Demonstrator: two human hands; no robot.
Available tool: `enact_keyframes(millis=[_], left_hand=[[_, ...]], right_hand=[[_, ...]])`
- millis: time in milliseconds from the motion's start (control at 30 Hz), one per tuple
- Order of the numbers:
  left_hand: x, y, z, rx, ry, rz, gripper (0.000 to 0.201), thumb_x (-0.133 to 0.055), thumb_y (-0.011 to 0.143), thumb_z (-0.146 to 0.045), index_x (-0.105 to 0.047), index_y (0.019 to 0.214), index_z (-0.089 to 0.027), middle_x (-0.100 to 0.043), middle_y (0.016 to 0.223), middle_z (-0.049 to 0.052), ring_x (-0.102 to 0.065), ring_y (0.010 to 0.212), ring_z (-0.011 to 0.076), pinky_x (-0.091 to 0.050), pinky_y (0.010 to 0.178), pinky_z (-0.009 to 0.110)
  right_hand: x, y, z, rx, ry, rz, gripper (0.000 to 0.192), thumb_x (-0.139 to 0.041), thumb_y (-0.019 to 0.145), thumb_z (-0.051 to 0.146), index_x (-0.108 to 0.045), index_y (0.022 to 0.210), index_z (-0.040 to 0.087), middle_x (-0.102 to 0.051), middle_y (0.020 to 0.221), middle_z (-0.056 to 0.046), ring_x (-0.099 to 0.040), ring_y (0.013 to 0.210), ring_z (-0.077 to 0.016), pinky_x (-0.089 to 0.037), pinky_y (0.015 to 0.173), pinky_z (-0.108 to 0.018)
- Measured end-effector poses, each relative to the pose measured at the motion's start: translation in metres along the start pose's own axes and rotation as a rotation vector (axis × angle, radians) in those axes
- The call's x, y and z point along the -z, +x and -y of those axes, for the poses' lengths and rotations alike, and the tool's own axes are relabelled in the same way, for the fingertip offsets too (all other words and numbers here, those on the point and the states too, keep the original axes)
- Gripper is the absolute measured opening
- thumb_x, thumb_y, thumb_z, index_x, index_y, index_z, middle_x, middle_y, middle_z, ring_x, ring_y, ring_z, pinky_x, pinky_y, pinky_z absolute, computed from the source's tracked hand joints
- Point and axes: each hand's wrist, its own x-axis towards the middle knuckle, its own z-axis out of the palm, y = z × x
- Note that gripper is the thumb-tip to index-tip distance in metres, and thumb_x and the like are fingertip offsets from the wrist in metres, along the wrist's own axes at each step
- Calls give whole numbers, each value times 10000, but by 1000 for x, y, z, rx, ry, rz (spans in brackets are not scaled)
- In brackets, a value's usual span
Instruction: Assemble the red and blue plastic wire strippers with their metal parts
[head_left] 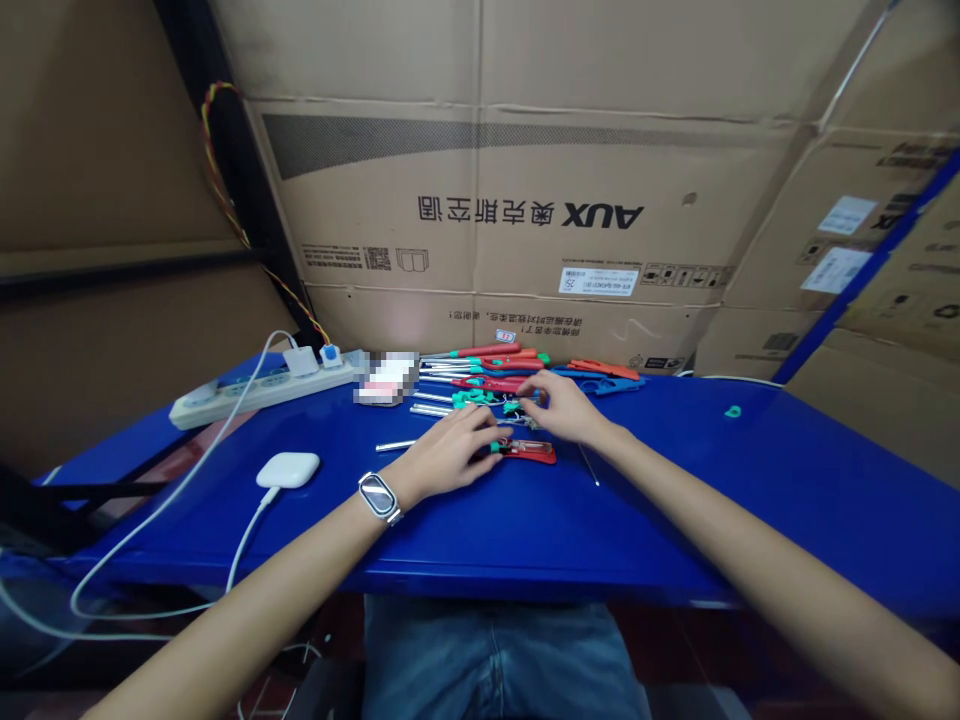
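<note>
Two hands work at the middle of the blue desk (675,500). The left hand (450,455), a watch (379,497) on its wrist, lies over a red-handled tool (529,452), fingers curled onto it. The right hand (559,405) pinches small green-tipped parts (480,397) just beside the row of screwdrivers (495,365); what exactly it grips cannot be told. Advice: keep the left hand pressing the tool flat, keep the fingertip pinch light, and keep both wrists low. Keep the loose metal rod (395,445) and the earbud case (288,469) clear of the sleeveless forearms.
</note>
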Motion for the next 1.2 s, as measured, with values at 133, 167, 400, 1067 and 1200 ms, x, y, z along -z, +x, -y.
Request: enact_keyframes(millis=[133,167,400,1067,1200], left_hand=[[10,-3,10,109,-104,-93,292,-506,952,-325,-617,1191,-198,-585,1065,85,-539,1026,242,-463,933,400],[12,-4,13,134,-128,-118,266,-508,945,-314,-628,1152,-197,-588,1060,80,-541,1031,241,-464,940,399],[15,-10,35,215,-252,-119,242,-523,857,-192,-664,1054,-196,-616,1087,65,-561,1090,235,-449,1005,395],[26,-5,27,177,-302,-315,319,-532,874,-192,-573,1190,-192,-615,1139,81,-568,1062,223,-494,891,364],[23,-7,34,202,-292,-294,263,-468,818,-108,-650,996,-174,-658,978,53,-605,944,198,-497,823,337]], right_hand=[[-11,47,-4,37,-199,127,196,-645,821,250,-691,997,179,-694,1082,-110,-601,1032,-261,-442,896,-373],[-14,56,-4,32,-246,158,206,-649,825,279,-693,1003,185,-702,1077,-107,-597,1049,-275,-436,897,-383],[-28,70,-3,4,-313,218,190,-649,802,247,-722,971,197,-736,959,-78,-599,1004,-278,-389,896,-400],[2,-34,11,96,213,86,417,-510,955,416,-491,1340,258,-563,1361,-96,-549,1228,-244,-422,1040,-447],[6,-37,12,104,208,103,321,-580,920,423,-608,1171,224,-661,1171,-79,-632,1052,-223,-483,933,-380]])
